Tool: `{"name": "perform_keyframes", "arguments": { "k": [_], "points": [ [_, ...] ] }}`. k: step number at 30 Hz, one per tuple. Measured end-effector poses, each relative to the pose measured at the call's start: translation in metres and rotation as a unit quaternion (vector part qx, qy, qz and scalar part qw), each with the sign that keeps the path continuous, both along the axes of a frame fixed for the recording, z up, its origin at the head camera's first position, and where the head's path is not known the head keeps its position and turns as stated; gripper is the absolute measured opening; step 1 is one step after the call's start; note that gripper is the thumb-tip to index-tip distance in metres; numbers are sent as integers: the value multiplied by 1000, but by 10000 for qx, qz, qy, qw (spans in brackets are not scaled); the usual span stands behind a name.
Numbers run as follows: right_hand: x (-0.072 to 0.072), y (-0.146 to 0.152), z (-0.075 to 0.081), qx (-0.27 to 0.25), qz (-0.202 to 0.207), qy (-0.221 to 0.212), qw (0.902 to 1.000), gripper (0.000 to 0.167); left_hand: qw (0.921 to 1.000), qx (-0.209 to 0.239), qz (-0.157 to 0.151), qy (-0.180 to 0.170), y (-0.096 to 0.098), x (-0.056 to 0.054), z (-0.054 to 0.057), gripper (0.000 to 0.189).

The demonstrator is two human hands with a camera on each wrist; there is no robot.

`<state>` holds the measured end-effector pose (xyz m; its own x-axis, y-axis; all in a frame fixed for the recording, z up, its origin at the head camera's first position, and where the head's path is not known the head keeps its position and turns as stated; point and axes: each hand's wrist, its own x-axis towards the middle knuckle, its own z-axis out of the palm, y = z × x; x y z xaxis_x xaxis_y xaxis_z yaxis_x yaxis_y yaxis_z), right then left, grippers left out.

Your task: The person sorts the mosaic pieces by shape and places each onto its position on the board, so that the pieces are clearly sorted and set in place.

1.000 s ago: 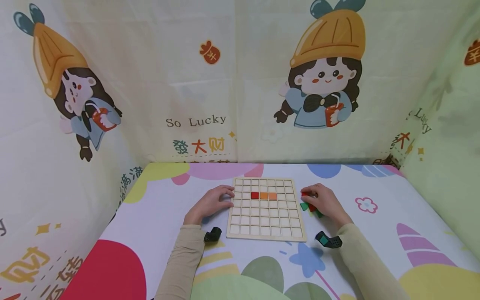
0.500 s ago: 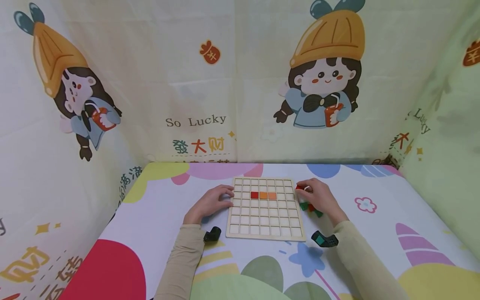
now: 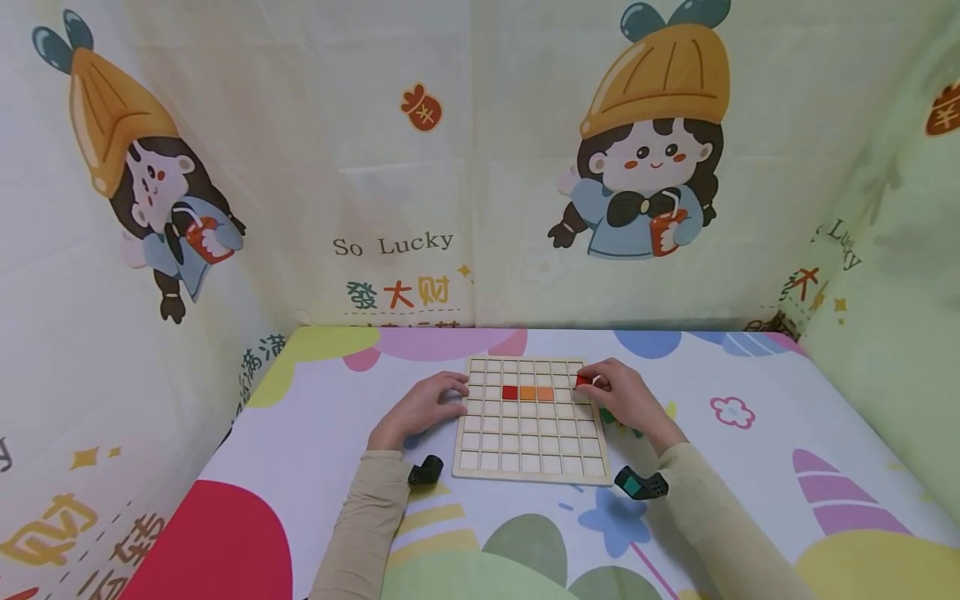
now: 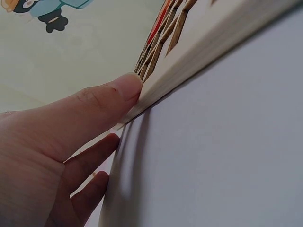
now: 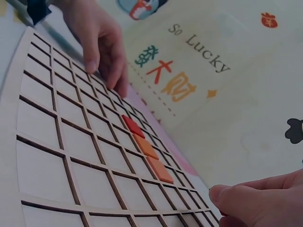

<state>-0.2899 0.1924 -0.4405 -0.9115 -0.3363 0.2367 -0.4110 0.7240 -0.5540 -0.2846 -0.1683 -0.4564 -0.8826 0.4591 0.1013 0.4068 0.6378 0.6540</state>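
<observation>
A small flat red sq. tile (image 3: 582,381) is pinched btwn thumb & fingers of the R hand (image 3: 632,402), held over the R edge of a pale wooden grid board (image 3: 528,446); whether the board is touched by it can't be told. L of that pinch, in one row of cells, a second red sq. tile (image 3: 510,392) & two flat orange sq. tiles (image 3: 545,393) are set side by side. Farther L, the board's L edge is touched by the thumb of the L hand (image 3: 420,406), w/ thumb & fingers apart. Nearer the body than the R pinch, green pieces (image 3: 607,416), partly hidden by that hand, are seen on a white, pastel-printed cloth (image 3: 322,433).
</observation>
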Motion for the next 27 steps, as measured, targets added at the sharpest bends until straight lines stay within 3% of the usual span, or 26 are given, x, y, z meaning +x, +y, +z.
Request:
{"name": "perform_keyframes", "arguments": {
  "k": [9, 16, 27],
  "points": [
    [3, -12, -2, -3, 138, -253, 9996, 29, 10000, 15, 12, -22, 0, 1, 1, 25],
    [3, -18, -5, -39, 343, -74, 9994, 25, 10000, 25, 28, -31, 0, 1, 0, 25],
    [2, -21, -8, -80, 284, -117, 9995, 23, 10000, 45, -36, 4, 1, 1, 0, 25]
  ]
}}
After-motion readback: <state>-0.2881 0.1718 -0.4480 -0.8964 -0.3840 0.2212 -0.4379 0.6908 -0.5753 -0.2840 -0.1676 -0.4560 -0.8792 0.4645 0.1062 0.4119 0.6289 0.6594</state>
